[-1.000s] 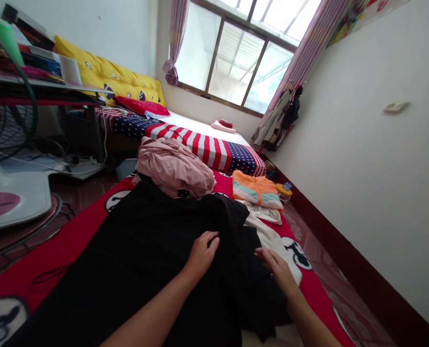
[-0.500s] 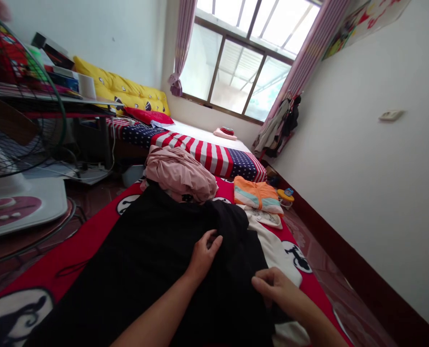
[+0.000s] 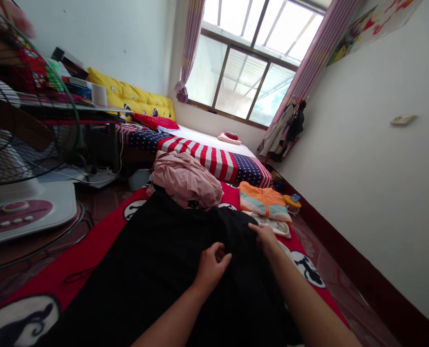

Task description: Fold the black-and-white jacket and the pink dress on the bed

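Note:
A large black garment (image 3: 152, 260) lies spread over the red blanket (image 3: 102, 241), its near part running out of the bottom of the view. My left hand (image 3: 213, 266) rests at the garment's middle with fingers curled on a fold of the cloth. Farther forward, my right hand (image 3: 264, 236) pinches the garment's far right edge. Just beyond that hand are a folded white garment (image 3: 281, 227) and, on top of it, a folded orange garment with pale stripes (image 3: 265, 200). A bundled pink cloth (image 3: 187, 178) sits against the black garment's far end.
On the left stand a fan (image 3: 22, 202) and a cluttered desk (image 3: 102, 110). A bed with a stars-and-stripes cover (image 3: 214, 161) is under the window, with a folded pink item (image 3: 229, 139) on it. A yellow stool (image 3: 292, 201) stands by the right wall.
My right hand has moved forward from the garment's right side to its far right edge. Black cloth now covers much of the white fabric there. My left hand stays on the cloth.

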`<state>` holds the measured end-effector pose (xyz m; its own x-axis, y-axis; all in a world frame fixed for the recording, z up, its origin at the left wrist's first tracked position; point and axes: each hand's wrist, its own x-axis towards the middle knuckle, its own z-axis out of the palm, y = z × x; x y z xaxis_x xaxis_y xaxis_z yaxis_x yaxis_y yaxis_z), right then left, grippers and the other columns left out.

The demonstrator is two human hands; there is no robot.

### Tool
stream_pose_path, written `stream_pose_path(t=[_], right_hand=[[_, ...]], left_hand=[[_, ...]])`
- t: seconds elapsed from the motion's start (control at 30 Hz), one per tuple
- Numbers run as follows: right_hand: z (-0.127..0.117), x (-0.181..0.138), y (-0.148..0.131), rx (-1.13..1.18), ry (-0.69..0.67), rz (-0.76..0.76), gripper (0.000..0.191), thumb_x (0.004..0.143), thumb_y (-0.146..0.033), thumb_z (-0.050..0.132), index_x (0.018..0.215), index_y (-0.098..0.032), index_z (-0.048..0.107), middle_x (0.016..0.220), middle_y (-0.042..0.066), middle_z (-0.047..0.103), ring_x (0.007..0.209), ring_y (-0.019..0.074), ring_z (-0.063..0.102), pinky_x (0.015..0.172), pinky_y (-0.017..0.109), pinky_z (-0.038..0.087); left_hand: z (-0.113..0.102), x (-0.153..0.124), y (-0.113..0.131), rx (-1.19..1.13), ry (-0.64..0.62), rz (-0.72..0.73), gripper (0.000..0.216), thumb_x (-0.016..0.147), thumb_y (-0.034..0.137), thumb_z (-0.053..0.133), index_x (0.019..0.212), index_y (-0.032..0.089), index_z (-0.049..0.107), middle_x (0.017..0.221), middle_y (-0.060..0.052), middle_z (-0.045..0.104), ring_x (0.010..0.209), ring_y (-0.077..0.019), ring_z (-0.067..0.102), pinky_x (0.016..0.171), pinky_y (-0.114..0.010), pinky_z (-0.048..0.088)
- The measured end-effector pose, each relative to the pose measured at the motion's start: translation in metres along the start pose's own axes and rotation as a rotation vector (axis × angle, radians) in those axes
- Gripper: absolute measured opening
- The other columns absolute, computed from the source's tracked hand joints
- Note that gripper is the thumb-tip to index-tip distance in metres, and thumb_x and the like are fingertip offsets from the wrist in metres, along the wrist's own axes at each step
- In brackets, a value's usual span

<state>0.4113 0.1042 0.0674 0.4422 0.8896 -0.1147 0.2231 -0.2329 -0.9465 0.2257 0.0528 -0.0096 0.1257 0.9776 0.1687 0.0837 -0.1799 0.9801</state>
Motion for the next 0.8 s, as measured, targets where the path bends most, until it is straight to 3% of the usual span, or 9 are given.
stream_pose_path(t=[0.13, 0.27, 0.43, 0.57, 0.67, 0.8], right_hand=[[-0.013, 0.024, -0.027, 0.130, 0.101, -0.108, 0.035, 0.072, -0.047, 0.063, 0.096, -0.023, 0.058, 0.062, -0.003, 0.059, 0.051, 0.0125, 0.055, 0.044, 0.023, 0.044], [-0.017, 0.021, -0.019, 0.099, 0.052, -0.036, 0.037, 0.070, -0.034, 0.068, 0.103, -0.023, 0.055, 0.079, 0.001, 0.065, 0.068, 0.0147, 0.064, 0.057, 0.025, 0.052], [-0.019, -0.011, 0.013, -0.095, -0.155, 0.139, 0.031, 0.065, -0.037, 0.077, 0.082, -0.015, 0.062, 0.070, 0.003, 0.063, 0.056, 0.0124, 0.059, 0.046, 0.022, 0.045], [-0.020, -0.030, 0.020, -0.181, -0.202, 0.167, 0.036, 0.064, -0.048, 0.077, 0.081, -0.018, 0.065, 0.058, -0.003, 0.057, 0.048, 0.0082, 0.048, 0.041, 0.017, 0.036], [-0.016, -0.038, 0.020, -0.130, -0.234, 0.149, 0.035, 0.070, -0.052, 0.070, 0.080, -0.019, 0.064, 0.054, -0.005, 0.053, 0.044, 0.0063, 0.044, 0.041, 0.016, 0.032], [-0.016, -0.044, 0.022, 0.003, -0.387, 0.141, 0.030, 0.073, -0.049, 0.065, 0.078, -0.019, 0.063, 0.058, -0.004, 0.059, 0.046, 0.0076, 0.051, 0.044, 0.017, 0.037]], left_hand=[[0.000, -0.002, 0.001, 0.048, -0.091, -0.005, 0.016, 0.079, 0.025, 0.056, 0.081, 0.019, 0.071, 0.078, -0.003, 0.071, 0.075, -0.0180, 0.066, 0.068, -0.027, 0.048], [-0.001, -0.002, 0.002, 0.068, -0.083, 0.006, 0.023, 0.083, 0.032, 0.054, 0.085, 0.020, 0.073, 0.081, -0.003, 0.073, 0.076, -0.0185, 0.066, 0.070, -0.027, 0.047], [0.000, -0.001, 0.002, 0.092, -0.081, 0.050, 0.026, 0.085, 0.034, 0.052, 0.086, 0.020, 0.074, 0.084, -0.003, 0.073, 0.077, -0.0183, 0.066, 0.069, -0.025, 0.045], [0.000, -0.002, 0.003, 0.091, -0.093, 0.051, 0.027, 0.086, 0.036, 0.052, 0.087, 0.021, 0.074, 0.084, -0.002, 0.074, 0.076, -0.0180, 0.066, 0.069, -0.025, 0.045], [-0.001, -0.002, 0.003, 0.070, -0.095, 0.047, 0.025, 0.085, 0.036, 0.053, 0.090, 0.021, 0.073, 0.082, -0.002, 0.073, 0.074, -0.0171, 0.065, 0.068, -0.024, 0.045], [-0.002, -0.002, 0.002, 0.076, -0.082, 0.053, 0.032, 0.082, 0.033, 0.057, 0.111, 0.026, 0.068, 0.076, 0.001, 0.069, 0.066, -0.0145, 0.062, 0.064, -0.023, 0.044]])
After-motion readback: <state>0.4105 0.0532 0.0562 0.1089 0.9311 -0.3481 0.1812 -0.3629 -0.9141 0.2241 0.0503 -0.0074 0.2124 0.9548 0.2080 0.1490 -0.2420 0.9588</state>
